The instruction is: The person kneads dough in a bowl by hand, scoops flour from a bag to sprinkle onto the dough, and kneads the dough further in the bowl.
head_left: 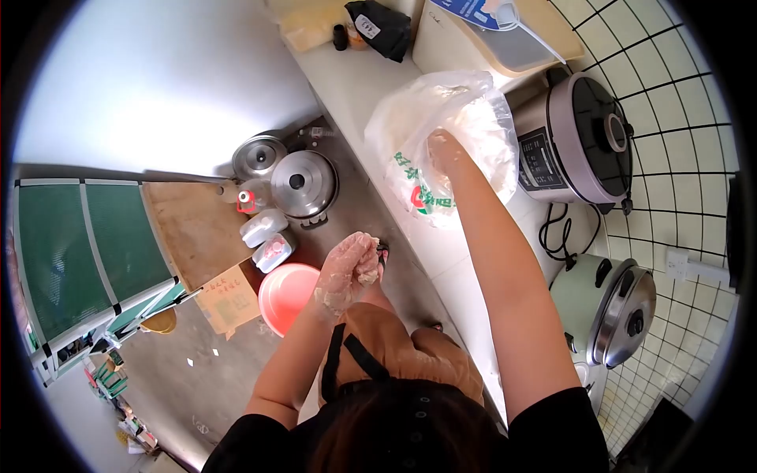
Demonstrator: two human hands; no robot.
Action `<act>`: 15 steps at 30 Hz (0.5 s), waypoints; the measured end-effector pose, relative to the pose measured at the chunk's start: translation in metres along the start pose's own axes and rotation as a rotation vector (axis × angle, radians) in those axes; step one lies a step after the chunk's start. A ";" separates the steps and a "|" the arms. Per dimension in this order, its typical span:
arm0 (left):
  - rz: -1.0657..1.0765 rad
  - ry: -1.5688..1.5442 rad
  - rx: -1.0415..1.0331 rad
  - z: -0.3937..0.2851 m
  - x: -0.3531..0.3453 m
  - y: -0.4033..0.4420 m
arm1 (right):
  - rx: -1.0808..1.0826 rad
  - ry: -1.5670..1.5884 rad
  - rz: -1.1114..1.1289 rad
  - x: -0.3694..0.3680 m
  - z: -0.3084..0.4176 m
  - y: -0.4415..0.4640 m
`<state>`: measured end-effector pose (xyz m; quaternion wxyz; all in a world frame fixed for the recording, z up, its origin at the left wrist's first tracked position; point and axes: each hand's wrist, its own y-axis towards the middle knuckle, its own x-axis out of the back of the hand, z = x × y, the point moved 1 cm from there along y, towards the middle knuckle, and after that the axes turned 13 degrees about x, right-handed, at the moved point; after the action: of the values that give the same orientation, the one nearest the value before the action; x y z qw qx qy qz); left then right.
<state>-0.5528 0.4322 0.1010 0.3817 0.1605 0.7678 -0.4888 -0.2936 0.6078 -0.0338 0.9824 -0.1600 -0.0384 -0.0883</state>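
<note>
My left hand (351,266) is held up in front of my body over the floor, with its fingers curled in. A pale, sticky coating like wet flour or dough covers it to the wrist. Pale lumps show by the fingers, but what lies inside the curl is hidden. On the right, my right hand (447,151) reaches into an opened clear plastic bag (392,130) with green and red print. White flour (482,126) fills much of the bag. My right fingers are down in it, so their pose is hidden.
The bag sits on a white counter (465,288), beside a pressure cooker (603,138) and a green pot (587,296) along the tiled wall. A lidded bin (449,47) stands behind. On the floor are a pink basin (288,296), metal pots (303,185) and a cardboard box (229,296).
</note>
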 end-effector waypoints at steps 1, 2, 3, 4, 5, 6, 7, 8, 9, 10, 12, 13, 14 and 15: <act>0.007 0.013 0.011 -0.003 -0.004 0.001 | -0.112 0.157 -0.014 0.001 0.013 -0.009; 0.014 0.028 0.022 -0.005 -0.008 0.002 | -0.228 0.308 -0.044 0.002 0.027 -0.018; 0.037 0.042 0.029 -0.007 -0.010 0.004 | -0.275 0.427 -0.103 -0.001 0.030 -0.019; 0.061 0.057 0.035 -0.008 -0.012 0.007 | -0.319 0.547 -0.163 -0.007 0.043 -0.026; 0.087 0.073 0.042 -0.010 -0.015 0.009 | -0.344 0.575 -0.186 -0.006 0.057 -0.036; 0.102 0.089 0.048 -0.012 -0.018 0.011 | -0.367 0.604 -0.210 -0.010 0.102 -0.065; 0.117 0.107 0.056 -0.013 -0.023 0.013 | -0.390 0.634 -0.236 -0.009 0.127 -0.082; 0.135 0.126 0.063 -0.014 -0.027 0.014 | -0.435 0.751 -0.059 -0.001 0.121 -0.079; 0.154 0.118 0.073 -0.013 -0.031 0.016 | -0.474 0.864 0.122 0.006 0.118 -0.078; 0.173 0.111 0.085 -0.012 -0.034 0.018 | -0.506 0.973 0.305 0.015 0.116 -0.078; 0.187 0.123 0.098 -0.009 -0.046 0.022 | -0.484 0.939 0.244 0.025 0.126 -0.088; 0.181 0.147 0.128 -0.006 -0.054 0.022 | -0.473 0.924 0.211 0.026 0.137 -0.098; 0.175 0.172 0.158 -0.004 -0.063 0.021 | -0.457 0.961 0.210 0.029 0.143 -0.107; 0.168 0.199 0.191 0.000 -0.070 0.021 | -0.427 0.943 0.212 0.031 0.150 -0.118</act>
<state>-0.4938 0.4512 0.1400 0.3266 0.3074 0.7356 -0.5076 -0.2918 0.5412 0.1473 0.8421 -0.3026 0.4429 -0.0566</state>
